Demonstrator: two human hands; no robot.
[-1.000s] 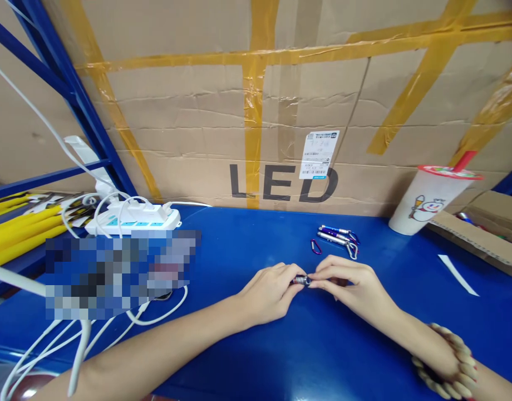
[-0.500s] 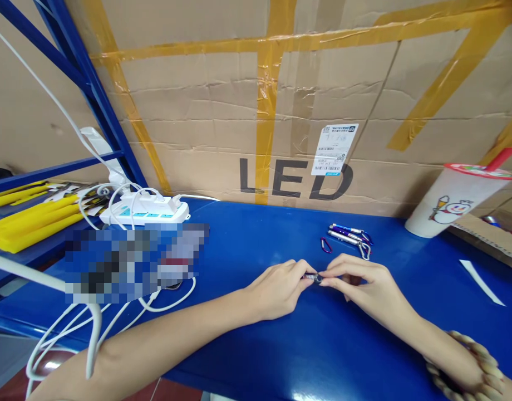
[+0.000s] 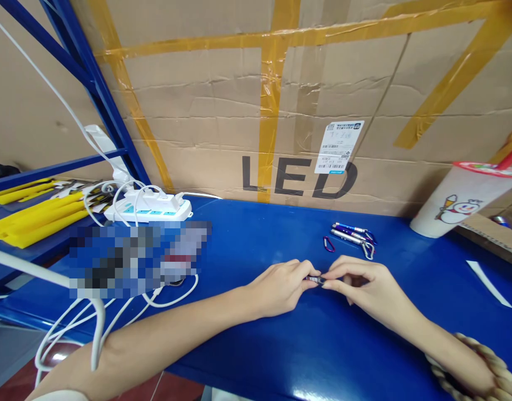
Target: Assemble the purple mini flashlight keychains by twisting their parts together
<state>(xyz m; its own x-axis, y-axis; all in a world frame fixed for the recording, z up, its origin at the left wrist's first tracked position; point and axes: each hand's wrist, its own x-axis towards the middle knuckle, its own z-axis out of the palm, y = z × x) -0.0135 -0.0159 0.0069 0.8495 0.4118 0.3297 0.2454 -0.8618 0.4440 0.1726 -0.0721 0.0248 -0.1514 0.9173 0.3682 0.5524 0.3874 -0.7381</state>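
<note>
With the left hand (image 3: 276,288), in the head view, grips a small dark tube (image 3: 313,279) between thumb and bent fingers. With the right hand (image 3: 362,278), pinches the other end of the same tube between thumb and forefinger, with the remaining fingers loosely bent. Holds it over the middle of the blue table (image 3: 281,345), between both hands; hard to make out its full shape, being mostly covered by fingers. Reaches the left forearm in from the lower left and wears a string of beads (image 3: 496,365) on the right wrist. Just beyond the right hand, has a purple clip (image 3: 330,243) lying alone and, beside it, a small pile of thin sticks (image 3: 346,236) in blue and silver, with hooks at the right end. Farther right, has a tall white cup (image 3: 460,203) with a red-rimmed lid and red straw, near a cardboard box (image 3: 493,242). Nearer on that side, has a white strip (image 3: 490,284) lying flat. Behind the table, faces a big carton (image 3: 206,111) with brownish-yellow tape, a white label (image 3: 338,147) and black letters reading LED. At left, has a white power strip (image 3: 156,210), a white cable (image 3: 30,268), a pixelated patch, and yellow bars (image 3: 51,220) by a blue frame (image 3: 109,111).
</note>
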